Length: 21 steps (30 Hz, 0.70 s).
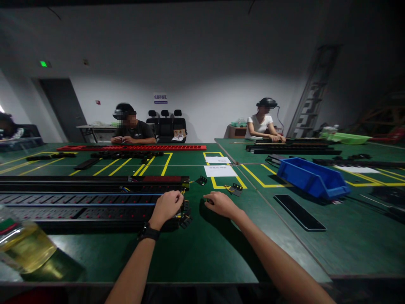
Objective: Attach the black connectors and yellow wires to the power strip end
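Flanking both hands: blue bin (313,177), bottle (23,245)

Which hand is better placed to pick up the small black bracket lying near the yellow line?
The right hand, probably. It rests on the green table closer to the small black bracket, nothing between them. The left hand is on the end of the long black strip.

A blue bin (311,177) sits on the green table (205,253) toward its right side, with a flat black panel (299,212) just in front of it. Two white paper sheets (220,170) lie in yellow-marked squares. At the near left corner stands what looks like a bottle of yellow liquid (23,247). Across the far edge, two seated people (133,128) work beside a long red rail (131,147).
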Motion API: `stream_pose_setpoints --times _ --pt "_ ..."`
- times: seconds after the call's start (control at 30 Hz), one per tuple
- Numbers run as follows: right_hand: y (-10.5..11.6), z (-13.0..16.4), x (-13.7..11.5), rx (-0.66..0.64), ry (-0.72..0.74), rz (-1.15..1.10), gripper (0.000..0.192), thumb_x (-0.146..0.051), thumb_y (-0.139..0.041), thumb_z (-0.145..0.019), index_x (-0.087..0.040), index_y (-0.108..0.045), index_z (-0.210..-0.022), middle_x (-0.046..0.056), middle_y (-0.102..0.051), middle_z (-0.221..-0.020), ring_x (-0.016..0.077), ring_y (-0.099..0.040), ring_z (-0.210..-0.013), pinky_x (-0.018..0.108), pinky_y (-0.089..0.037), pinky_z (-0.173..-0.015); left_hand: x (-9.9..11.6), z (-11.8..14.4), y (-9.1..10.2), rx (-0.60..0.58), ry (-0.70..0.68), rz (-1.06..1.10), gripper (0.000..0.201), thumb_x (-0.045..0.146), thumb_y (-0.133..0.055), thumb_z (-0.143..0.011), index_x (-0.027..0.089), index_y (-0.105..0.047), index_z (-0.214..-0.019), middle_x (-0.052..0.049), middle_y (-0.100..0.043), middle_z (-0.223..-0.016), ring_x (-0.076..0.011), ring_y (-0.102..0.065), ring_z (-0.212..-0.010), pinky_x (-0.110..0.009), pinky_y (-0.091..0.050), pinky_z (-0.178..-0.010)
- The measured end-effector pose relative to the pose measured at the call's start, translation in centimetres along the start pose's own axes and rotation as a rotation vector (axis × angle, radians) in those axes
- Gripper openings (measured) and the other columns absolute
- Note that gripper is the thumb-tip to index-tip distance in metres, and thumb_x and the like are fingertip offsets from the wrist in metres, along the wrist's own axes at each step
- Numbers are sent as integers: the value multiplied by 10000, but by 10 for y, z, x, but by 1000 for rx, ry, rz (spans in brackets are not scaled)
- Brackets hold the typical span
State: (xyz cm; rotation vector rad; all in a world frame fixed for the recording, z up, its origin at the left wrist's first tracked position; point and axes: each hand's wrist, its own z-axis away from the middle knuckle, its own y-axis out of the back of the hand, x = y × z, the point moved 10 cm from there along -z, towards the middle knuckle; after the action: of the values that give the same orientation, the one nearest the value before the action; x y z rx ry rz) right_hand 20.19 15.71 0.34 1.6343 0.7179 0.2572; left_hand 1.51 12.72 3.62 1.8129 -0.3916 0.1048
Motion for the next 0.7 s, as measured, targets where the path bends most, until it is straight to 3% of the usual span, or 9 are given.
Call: stream_pose_setpoints --times 0.13,0.3,0.47,0.7 --pt "10 1 3 60 23 -13 428 -282 -546 -930 -232 -659 -1340 69 -745 -987 204 -677 -891 277 -458 -801 0 0 -1 9 -26 11 320 349 -436 -997 216 -634 -784 -45 -706 -836 -176 -643 -782 -265 -347 -661" --pt "20 2 6 116 16 -2 386 -232 -545 -904 -235 -706 -1255 60 -749 -995 197 -686 -896 272 -464 -803 0 0 0 17 -24 10 311 349 -442 -992 213 -612 -769 -43 -701 -837 -175 -634 -775 -267 -324 -646" --pt "18 3 6 77 -6 22 317 -182 -544 -880 -236 -771 -1094 65 -751 -1011 197 -687 -905 270 -468 -805 -1 0 -1 19 -27 20 310 349 -443 -992 212 -596 -759 -37 -698 -830 -169 -631 -765 -265 -308 -636" --pt "12 -1 7 57 13 0 304 -178 -550 -867 -215 -798 -1039 74 -762 -1000 212 -683 -900 274 -473 -785 0 -1 -2 10 -33 21 310 346 -445 -993 209 -608 -768 -39 -699 -829 -167 -629 -769 -266 -304 -635"
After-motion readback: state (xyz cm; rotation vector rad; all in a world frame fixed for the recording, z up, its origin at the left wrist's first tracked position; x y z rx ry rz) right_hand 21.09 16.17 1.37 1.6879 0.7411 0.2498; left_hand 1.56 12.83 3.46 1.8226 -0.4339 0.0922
